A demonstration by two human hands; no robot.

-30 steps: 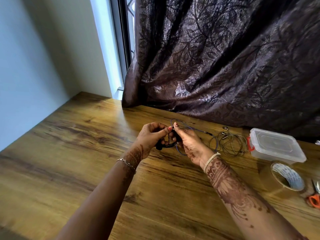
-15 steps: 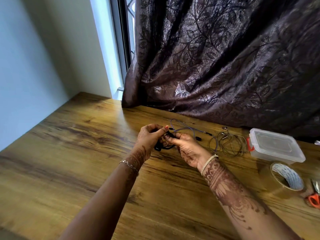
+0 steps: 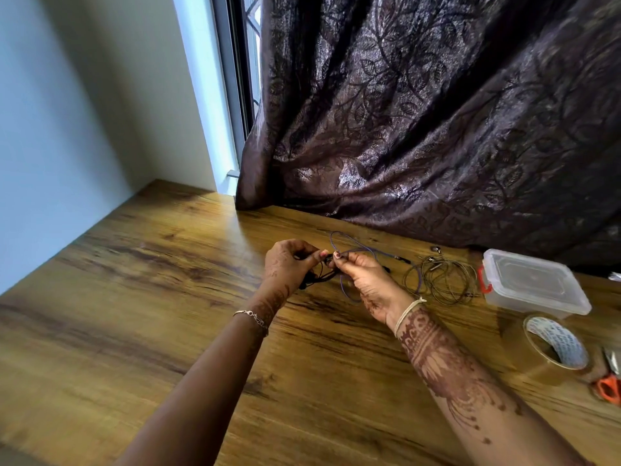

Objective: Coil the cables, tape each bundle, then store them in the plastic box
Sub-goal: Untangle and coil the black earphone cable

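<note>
Left hand (image 3: 289, 268) and right hand (image 3: 369, 281) both pinch the thin black cable (image 3: 324, 278) just above the table (image 3: 151, 297), but the fingers hide most of it. Purple cable (image 3: 340, 232) loops behind the right hand; can't tell if it's gripped. Plastic box (image 3: 534, 284) sits lidded at right, and the frame edge cuts off the scissors (image 3: 610, 386).

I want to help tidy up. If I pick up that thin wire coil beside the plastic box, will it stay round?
Probably not. The thin wire coil lies in loose, uneven loops with nothing binding them, so it would likely flop and spread. It looks very thin, so probably light.
</note>
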